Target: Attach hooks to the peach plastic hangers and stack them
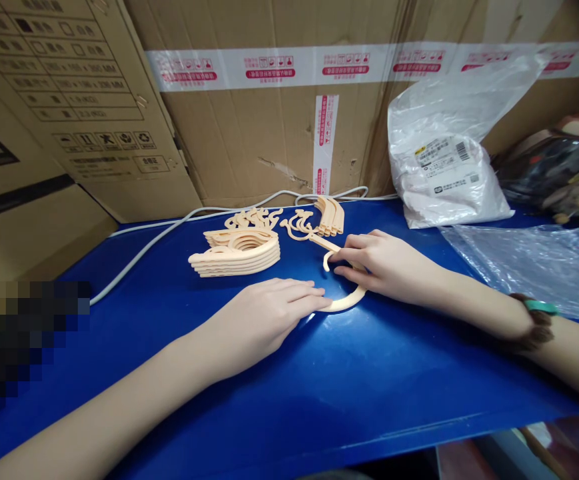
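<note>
Bench [299,400], blue. Left hand [266,313]: fingertips on a curved cream piece [346,303] lying between both hands; whether gripping, cannot tell. Right hand [386,267]: pinching a small cream hook [326,261] (partly hidden). Step, seemingly: handling hook beside piece. Next move calls for steadying the piece.

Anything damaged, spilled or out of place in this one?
Yes: the large cardboard box at the back looks damaged, its surface scuffed and seemingly torn just left of the vertical tape strip. I see no spill.
</note>
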A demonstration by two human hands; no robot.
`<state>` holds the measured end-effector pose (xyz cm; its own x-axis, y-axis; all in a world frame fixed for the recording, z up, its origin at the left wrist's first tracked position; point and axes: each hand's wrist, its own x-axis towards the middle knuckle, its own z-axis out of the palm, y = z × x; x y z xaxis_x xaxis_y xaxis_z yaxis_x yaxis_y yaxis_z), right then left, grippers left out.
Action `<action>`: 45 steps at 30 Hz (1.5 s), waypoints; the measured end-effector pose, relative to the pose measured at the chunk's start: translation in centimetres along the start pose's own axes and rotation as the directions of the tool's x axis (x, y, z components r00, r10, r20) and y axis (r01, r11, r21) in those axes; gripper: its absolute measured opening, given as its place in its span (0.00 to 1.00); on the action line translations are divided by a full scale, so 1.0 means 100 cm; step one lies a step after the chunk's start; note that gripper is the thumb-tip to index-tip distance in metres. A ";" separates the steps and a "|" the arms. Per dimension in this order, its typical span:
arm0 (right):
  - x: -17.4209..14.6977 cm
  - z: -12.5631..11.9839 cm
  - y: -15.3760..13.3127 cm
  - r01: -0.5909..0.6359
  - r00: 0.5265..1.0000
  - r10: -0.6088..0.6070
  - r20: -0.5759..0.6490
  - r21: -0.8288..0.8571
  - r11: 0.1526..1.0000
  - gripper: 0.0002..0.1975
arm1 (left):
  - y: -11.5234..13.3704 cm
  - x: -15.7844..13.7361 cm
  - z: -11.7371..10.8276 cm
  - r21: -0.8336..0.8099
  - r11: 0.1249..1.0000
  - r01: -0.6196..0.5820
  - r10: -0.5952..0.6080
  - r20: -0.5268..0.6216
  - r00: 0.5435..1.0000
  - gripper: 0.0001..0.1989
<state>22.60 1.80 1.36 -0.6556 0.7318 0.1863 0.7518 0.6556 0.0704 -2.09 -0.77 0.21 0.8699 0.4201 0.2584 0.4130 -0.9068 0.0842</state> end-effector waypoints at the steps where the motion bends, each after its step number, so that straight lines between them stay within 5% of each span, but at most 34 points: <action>1: 0.000 0.000 0.000 0.016 1.000 -0.016 0.008 0.011 1.000 0.15 | 0.000 0.000 0.000 -0.004 1.000 -0.002 0.002 -0.001 1.000 0.17; 14: -0.003 -0.003 -0.009 0.118 0.991 -0.125 0.050 0.131 0.984 0.14 | 0.000 0.003 0.002 -0.039 0.999 -0.031 0.029 -0.063 0.998 0.16; 23: -0.007 -0.001 -0.017 0.257 0.964 -0.264 0.011 0.196 0.946 0.20 | 0.000 0.003 -0.001 0.051 0.996 0.076 -0.070 -0.107 0.992 0.12; 29: -0.006 0.000 -0.018 0.281 0.959 -0.281 -0.027 0.199 0.939 0.21 | -0.002 0.002 -0.002 0.063 0.976 0.210 -0.204 -0.088 0.975 0.10; 37: -0.007 -0.001 -0.021 0.287 0.958 -0.283 -0.051 0.219 0.932 0.21 | -0.003 0.002 -0.001 0.135 0.965 0.225 -0.219 -0.059 0.974 0.09; 45: -0.011 -0.004 -0.032 0.348 0.937 -0.339 -0.084 0.310 0.885 0.17 | 0.007 0.003 -0.004 0.008 0.907 0.421 -0.418 -0.102 0.903 0.10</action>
<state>20.97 -1.16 1.37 -0.8633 0.4478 0.2328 0.4152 0.8924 -0.1767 -1.66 -1.26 0.77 0.5848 0.7550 0.2966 0.7429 -0.6453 0.1779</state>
